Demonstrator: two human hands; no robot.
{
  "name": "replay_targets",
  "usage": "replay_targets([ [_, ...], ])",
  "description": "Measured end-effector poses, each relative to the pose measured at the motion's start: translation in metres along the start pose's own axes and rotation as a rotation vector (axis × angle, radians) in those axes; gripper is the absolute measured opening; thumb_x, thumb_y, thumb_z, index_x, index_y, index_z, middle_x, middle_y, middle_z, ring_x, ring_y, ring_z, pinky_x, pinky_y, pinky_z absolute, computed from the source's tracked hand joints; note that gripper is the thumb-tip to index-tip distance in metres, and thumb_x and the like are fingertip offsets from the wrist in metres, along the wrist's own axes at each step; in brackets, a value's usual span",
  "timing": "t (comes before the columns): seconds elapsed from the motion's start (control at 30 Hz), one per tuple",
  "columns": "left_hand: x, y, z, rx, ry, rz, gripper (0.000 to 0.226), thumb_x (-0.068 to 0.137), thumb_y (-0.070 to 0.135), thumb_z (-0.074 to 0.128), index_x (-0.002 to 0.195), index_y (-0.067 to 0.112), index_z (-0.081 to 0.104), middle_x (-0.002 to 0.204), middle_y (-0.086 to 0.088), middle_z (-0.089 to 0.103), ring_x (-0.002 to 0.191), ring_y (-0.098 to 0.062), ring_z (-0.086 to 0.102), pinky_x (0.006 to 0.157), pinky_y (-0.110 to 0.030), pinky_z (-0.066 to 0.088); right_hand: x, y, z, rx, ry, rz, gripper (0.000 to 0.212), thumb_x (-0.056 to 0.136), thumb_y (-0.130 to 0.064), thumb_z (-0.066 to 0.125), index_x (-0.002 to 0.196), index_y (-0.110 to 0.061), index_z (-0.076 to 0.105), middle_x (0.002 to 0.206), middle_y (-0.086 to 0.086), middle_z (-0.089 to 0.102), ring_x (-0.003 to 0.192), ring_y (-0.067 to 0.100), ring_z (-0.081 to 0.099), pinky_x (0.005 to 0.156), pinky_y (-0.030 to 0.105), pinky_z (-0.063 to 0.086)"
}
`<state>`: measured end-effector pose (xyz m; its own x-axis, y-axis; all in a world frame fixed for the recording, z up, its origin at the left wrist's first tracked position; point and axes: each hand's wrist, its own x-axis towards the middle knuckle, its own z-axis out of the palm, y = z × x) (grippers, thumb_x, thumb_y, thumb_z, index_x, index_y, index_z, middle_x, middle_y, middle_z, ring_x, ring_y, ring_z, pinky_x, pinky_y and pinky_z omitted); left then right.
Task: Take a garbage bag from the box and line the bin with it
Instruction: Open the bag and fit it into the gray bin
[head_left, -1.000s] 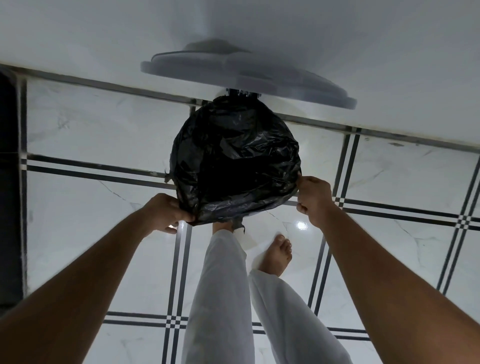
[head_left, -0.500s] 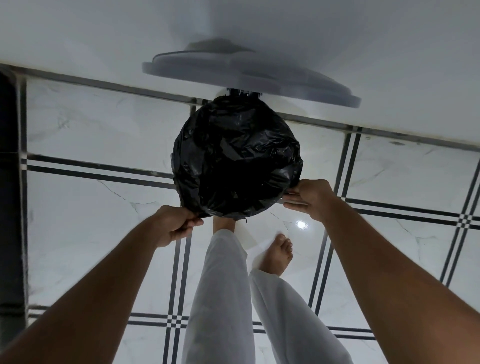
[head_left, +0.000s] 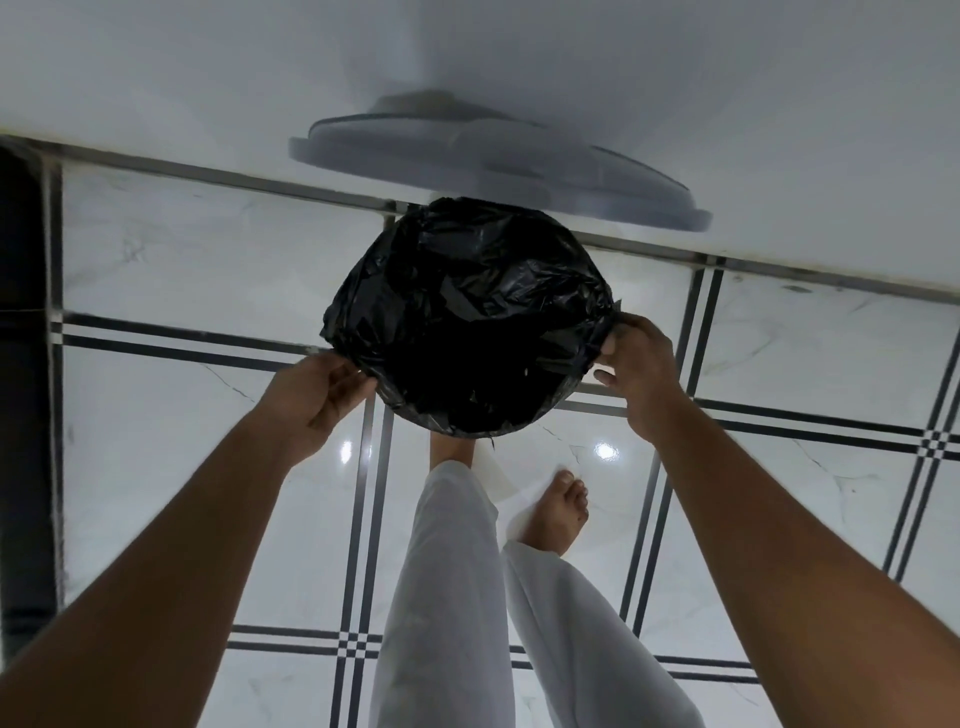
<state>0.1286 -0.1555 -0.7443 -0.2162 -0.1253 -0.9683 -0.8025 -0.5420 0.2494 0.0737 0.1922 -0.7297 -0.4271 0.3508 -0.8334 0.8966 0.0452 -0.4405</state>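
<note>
Head view, scene: looking straight down at a white tiled floor (head_left: 156, 467) with dark double lines, a pale wall (head_left: 519, 62) across the top.
Garbage bag (head_left: 467, 317): black, crinkled, spread as a round dome over the mouth of the bin, draped past the rim on every visible side; centre sunk and dark.
Bin: almost wholly hidden under the plastic, so shape and colour cannot be told.
Lid (head_left: 493, 150): grey, raised behind the bag, leaning toward the wall.
Left hand (head_left: 317, 400): reaching in from lower left, forearm bare and straight, palm turned up and partly open, fingers (head_left: 348, 384) curled at the bag's lower-left edge; seems pinched on the hem, though the actual contact is dim.
Right hand (head_left: 636, 364): reaching in from lower right, wrist bent inward, thumb and forefinger closed on a gathered fold of the bag at its right edge, other fingers tucked under.
Legs (head_left: 441, 597): white trousers between the two arms, bare feet on the floor, one foot touching the bag's near edge, the other (head_left: 558, 512) just beside it.
</note>
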Motion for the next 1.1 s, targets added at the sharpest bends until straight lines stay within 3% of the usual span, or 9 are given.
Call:
replay_targets([
  [0.13,0.006,0.015,0.004,0.091,0.164,-0.002,0.012,0.099,0.005,0.076,0.111,0.004,0.076,0.103,-0.011,0.084,0.091,-0.018,0.082,0.072,-0.022,0.067,0.002,-0.003,0.01,0.04,-0.017,-0.047,0.017,0.104,-0.033,0.058,0.108,-0.02,0.069,0.106,0.003,0.078,0.101,0.025,0.076,0.09,0.043,0.063],
  [0.23,0.012,0.02,0.004,0.215,0.165,-0.014,0.007,0.095,0.004,0.078,0.101,0.008,0.076,0.099,-0.009,0.082,0.084,-0.015,0.078,0.064,-0.019,0.064,0.01,0.0,0.019,-0.095,0.036,-0.091,0.033,0.106,-0.048,0.061,0.09,-0.021,0.072,0.089,0.0,0.077,0.092,0.026,0.075,0.09,0.043,0.063],
  [0.4,0.021,0.025,-0.002,0.44,0.175,0.112,0.012,0.097,-0.005,0.073,0.103,0.005,0.075,0.092,-0.008,0.072,0.089,-0.017,0.071,0.08,-0.024,0.066,0.021,-0.011,0.022,-0.072,0.098,-0.006,0.032,0.1,-0.027,0.065,0.07,-0.018,0.061,0.072,0.0,0.059,0.069,0.021,0.051,0.068,0.035,0.047],
  [0.5,0.029,0.032,-0.013,0.41,0.224,0.162,0.021,0.085,-0.011,0.084,0.098,0.002,0.075,0.094,-0.013,0.076,0.098,-0.029,0.076,0.082,-0.025,0.067,0.017,-0.022,0.021,-0.007,0.109,0.018,0.007,0.082,-0.019,0.075,0.088,-0.017,0.077,0.096,0.001,0.081,0.091,0.023,0.075,0.087,0.038,0.064],
  [0.6,0.023,0.041,-0.009,0.272,0.138,0.098,0.029,0.096,-0.011,0.069,0.124,-0.006,0.076,0.111,-0.014,0.082,0.118,-0.031,0.078,0.095,-0.027,0.064,0.013,-0.029,0.019,0.028,0.056,0.009,0.04,0.065,-0.019,0.06,0.097,-0.003,0.077,0.104,0.017,0.082,0.091,0.03,0.071,0.091,0.047,0.063],
  [0.73,-0.001,0.046,0.001,0.085,0.069,0.055,0.027,0.094,-0.005,0.047,0.102,-0.007,0.073,0.11,-0.016,0.083,0.099,-0.03,0.083,0.094,-0.039,0.067,0.007,-0.024,0.023,-0.017,0.023,-0.034,0.041,0.086,-0.04,0.067,0.106,-0.006,0.079,0.112,0.017,0.082,0.1,0.032,0.078,0.102,0.048,0.062],
  [0.8,-0.011,0.045,0.005,0.143,-0.014,0.077,0.022,0.101,0.023,0.059,0.1,0.009,0.076,0.105,-0.008,0.079,0.101,-0.028,0.077,0.102,-0.046,0.063,0.004,-0.015,0.027,-0.096,0.023,-0.126,0.043,0.098,-0.055,0.073,0.108,-0.015,0.081,0.105,0.005,0.084,0.105,0.026,0.079,0.1,0.042,0.062],
  [0.9,-0.012,0.036,0.009,0.394,-0.024,0.208,0.048,0.094,0.055,0.08,0.118,0.013,0.08,0.111,-0.001,0.083,0.103,-0.019,0.08,0.094,-0.041,0.065,0.006,-0.002,0.032,-0.208,0.097,-0.252,0.038,0.105,-0.054,0.07,0.115,-0.018,0.077,0.101,-0.01,0.077,0.104,0.021,0.075,0.097,0.037,0.059],
  [1.1,0.01,0.033,0.008,0.311,0.135,0.25,0.037,0.1,0.034,0.08,0.125,0.008,0.077,0.104,-0.003,0.077,0.092,-0.02,0.069,0.088,-0.032,0.059,0.015,0.002,0.035,-0.167,0.128,-0.254,0.035,0.107,-0.05,0.07,0.106,-0.014,0.068,0.092,-0.009,0.068,0.087,0.012,0.065,0.087,0.034,0.055],
])
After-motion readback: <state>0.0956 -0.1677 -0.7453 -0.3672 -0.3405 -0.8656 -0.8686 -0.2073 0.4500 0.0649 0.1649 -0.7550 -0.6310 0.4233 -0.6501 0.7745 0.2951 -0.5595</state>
